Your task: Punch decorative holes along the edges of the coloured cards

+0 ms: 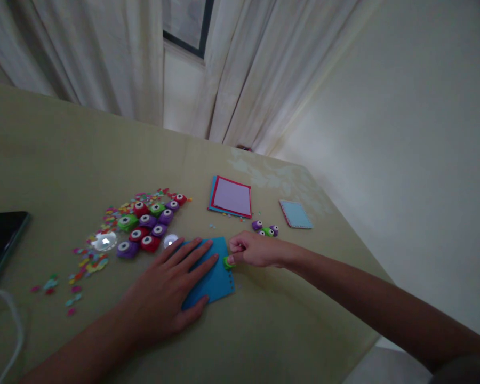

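My left hand (170,288) lies flat on a blue sheet of paper (218,281), fingers spread, pressing it to the table. Along the sheet's right edge runs a row of small punched holes. At that same edge, my right hand (258,248) is closed on a small green paper punch (226,263), thumb on top; the punch is partly hidden by the fingers. Just beyond the right hand sit several small purple and green punches (268,231). Left of the sheet stands a cluster of red, green and purple punches (148,220) with eye-like tops.
Colourful paper confetti (116,216) is scattered at the left, beside two shiny round pieces, one a silvery disc (105,241). A stack of coloured sheets (232,196) and a light blue card (296,215) lie farther back. A dark-screened device (0,240) and white cable (18,320) are far left.
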Motion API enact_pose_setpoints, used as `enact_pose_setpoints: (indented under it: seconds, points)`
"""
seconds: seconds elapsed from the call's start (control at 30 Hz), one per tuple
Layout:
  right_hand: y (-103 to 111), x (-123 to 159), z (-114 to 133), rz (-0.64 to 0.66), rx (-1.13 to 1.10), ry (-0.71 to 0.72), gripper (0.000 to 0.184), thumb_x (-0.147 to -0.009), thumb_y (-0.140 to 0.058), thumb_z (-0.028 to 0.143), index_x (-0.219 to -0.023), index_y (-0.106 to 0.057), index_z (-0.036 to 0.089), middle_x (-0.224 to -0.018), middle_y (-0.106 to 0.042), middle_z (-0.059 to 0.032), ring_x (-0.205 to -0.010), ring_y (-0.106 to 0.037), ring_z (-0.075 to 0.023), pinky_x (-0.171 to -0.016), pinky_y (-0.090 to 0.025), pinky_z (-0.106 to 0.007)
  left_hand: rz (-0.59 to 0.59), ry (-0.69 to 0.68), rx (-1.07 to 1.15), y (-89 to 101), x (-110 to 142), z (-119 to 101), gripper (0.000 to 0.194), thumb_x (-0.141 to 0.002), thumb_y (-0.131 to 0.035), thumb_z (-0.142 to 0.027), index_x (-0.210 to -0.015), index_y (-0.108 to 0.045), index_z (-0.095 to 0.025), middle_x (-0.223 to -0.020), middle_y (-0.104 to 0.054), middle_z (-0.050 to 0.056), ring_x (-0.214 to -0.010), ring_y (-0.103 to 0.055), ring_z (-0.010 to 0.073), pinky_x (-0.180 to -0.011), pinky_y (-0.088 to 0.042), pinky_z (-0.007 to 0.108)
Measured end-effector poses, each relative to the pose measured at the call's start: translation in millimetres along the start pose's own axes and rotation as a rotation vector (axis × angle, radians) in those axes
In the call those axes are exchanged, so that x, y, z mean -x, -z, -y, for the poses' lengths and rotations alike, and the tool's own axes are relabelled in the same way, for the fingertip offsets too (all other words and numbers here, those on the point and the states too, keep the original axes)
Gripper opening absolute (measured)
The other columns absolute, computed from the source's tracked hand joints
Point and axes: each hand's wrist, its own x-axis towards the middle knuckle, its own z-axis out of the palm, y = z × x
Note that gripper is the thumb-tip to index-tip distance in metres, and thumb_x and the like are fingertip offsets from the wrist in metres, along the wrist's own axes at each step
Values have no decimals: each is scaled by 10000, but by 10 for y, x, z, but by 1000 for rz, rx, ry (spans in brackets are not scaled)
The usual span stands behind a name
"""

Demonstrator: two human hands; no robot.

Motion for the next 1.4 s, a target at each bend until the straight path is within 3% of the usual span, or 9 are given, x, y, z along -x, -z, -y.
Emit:
enact_pose_setpoints:
  seconds: [0.3,0.5,0.63,0.7,0.8,0.93,1.13,1.3,1.4]
  points:
    - [25,104,-88,-70,25,2,420,-922,-745,404,-724,-421,223,-643,-374,88,-624,-346,-119,-580,-232,-267,22,16,11,-10,-5,2,739,-990,-628,-499,-1676,-414,-329,-1745,-397,63,-1543,-457,345,-1294,-259,562]
    - [284,251,-156,-403,235,-12,362,-869,-731,172,-697,-416,219,-668,-444,66,-664,-407,-132,-625,-262,-270,53,37,12,23,-8,-7,738,-996,-626,-502,-1676,-412,-312,-1752,-377,76,-1563,-438,336,-1297,-270,564]
    - [129,125,208,-529,197,183,203,-940,-713,219,-849,-532,213,-692,-512,68,-664,-477,-136,-640,-303,-264,63,9,35,55,-27,-7,794,-994,-623,-624,-1680,-399,-293,-1740,-397,100,-1549,-463,338,-1293,-305,561]
    - [-71,-41,492,-492,211,325,121,-944,-731,212,-964,-611,210,-692,-546,70,-655,-514,-137,-643,-332,-263,71,15,27,65,-30,-27,790,-968,-652,-639,-1641,-467,-269,-1678,-499,112,-1502,-521,361,-1274,-350,574]
    - [-388,-357,895,-477,331,532,184,-980,-752,290,-1141,-691,222,-896,-695,6,-805,-622,-173,-728,-419,-281,72,89,6,49,-10,-74,633,-955,-685,-568,-1501,-626,-254,-1498,-680,108,-1371,-640,389,-1197,-459,578]
    - [-638,-670,1151,-482,528,597,270,-1020,-721,392,-1223,-712,214,-1165,-719,-65,-959,-681,-230,-781,-503,-319,91,157,5,3,30,-110,648,-934,-690,-634,-1448,-668,-240,-1455,-703,157,-1284,-690,440,-1064,-557,606]
    - [-595,-518,887,-515,610,532,143,-1080,-634,295,-1145,-740,225,-1168,-694,-59,-943,-689,-214,-755,-523,-305,88,137,81,53,-12,-101,595,-929,-704,-628,-1376,-709,-235,-1388,-742,142,-1270,-700,389,-1148,-502,570]
    - [-504,-293,545,-589,486,422,174,-1075,-596,185,-1163,-742,215,-1160,-710,-66,-1045,-682,-214,-886,-529,-308,56,33,83,106,-48,-69,700,-930,-731,-490,-1559,-546,-245,-1561,-626,100,-1421,-589,354,-1224,-436,526]
    - [-508,-301,459,-574,422,463,246,-1054,-595,177,-1260,-721,226,-1201,-715,-65,-1097,-671,-217,-937,-524,-310,65,27,85,98,-48,-59,628,-941,-723,-494,-1510,-585,-267,-1500,-670,83,-1365,-627,347,-1193,-461,527]
